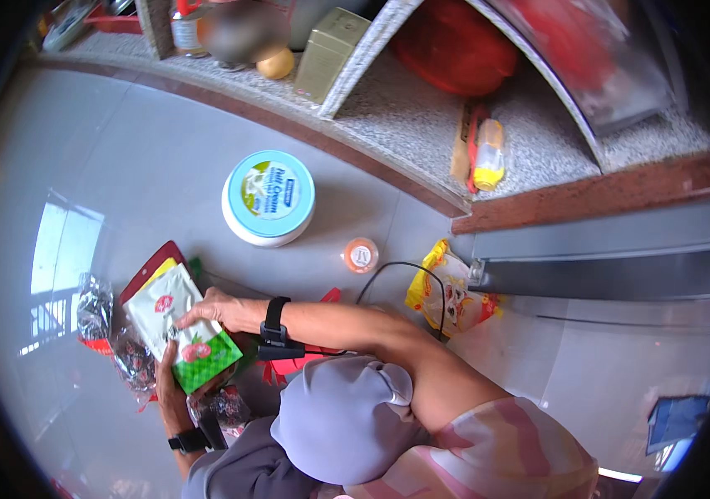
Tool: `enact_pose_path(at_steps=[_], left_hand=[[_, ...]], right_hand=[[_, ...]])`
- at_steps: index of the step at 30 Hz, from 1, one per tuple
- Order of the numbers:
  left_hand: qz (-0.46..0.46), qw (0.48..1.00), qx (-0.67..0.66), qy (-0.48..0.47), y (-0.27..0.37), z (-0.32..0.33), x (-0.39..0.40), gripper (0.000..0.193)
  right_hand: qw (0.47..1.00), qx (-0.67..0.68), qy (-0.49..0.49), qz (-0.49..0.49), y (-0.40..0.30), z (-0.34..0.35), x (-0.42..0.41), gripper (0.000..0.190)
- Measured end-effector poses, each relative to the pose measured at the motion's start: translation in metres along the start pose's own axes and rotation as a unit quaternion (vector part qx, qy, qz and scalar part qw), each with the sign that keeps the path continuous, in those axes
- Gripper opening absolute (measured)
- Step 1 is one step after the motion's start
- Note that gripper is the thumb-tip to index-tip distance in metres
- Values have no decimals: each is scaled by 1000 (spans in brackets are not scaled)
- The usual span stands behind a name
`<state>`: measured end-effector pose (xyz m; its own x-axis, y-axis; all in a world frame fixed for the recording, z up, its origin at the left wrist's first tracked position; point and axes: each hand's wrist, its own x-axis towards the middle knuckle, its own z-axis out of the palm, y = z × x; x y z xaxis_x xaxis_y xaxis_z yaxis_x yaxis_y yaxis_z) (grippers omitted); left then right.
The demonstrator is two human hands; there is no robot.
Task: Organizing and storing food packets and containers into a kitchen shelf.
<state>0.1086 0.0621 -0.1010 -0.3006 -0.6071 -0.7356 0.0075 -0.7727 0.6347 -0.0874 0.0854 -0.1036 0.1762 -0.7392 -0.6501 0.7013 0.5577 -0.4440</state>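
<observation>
Between both hands is a small stack of flat packets. On top lies a white and green sachet (pixel 181 324) with pink fruit printed on it; behind it show the edges of a yellow packet (pixel 165 268) and a dark red packet (pixel 146 269). My left hand (pixel 168 374) grips the stack at its lower left edge. From the right side, my right hand (pixel 211 309) holds the packets, its fingers over the front. Crinkled clear plastic bags with dark contents (pixel 133 362) lie on the floor just beside and under the stack.
A white tub with a light blue lid (pixel 271 187) stands on the tiled floor. Near it are a small orange container (pixel 360 255) and a yellow and white plastic bag (pixel 448 290), crossed by a black cable (pixel 392 264). Granite shelves (pixel 386 118) hold boxes, jars and a red basin (pixel 455 50).
</observation>
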Motion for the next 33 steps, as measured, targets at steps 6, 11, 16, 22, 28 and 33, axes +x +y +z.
enact_pose_path(at_steps=[6,11,16,22,28,33], left_hand=[[84,996,-11,-30,14,-19,-36,51],[206,978,19,-36,68,-23,-68,59],[273,960,50,-40,133,38,-96,51],[215,937,270,-58,168,191,-115,59],[227,811,387,-375,163,324,-116,69],[182,750,430,-468,135,389,-71,82]], right_hand=[[985,-122,-92,-79,-3,23,-25,51],[864,-314,-107,-378,-55,65,-69,75],[847,-286,-103,-436,-109,70,-109,88],[892,-26,-130,-433,-149,7,-176,73],[881,114,-10,-459,-143,-72,-232,54],[860,180,110,-464,-132,-160,-248,46]])
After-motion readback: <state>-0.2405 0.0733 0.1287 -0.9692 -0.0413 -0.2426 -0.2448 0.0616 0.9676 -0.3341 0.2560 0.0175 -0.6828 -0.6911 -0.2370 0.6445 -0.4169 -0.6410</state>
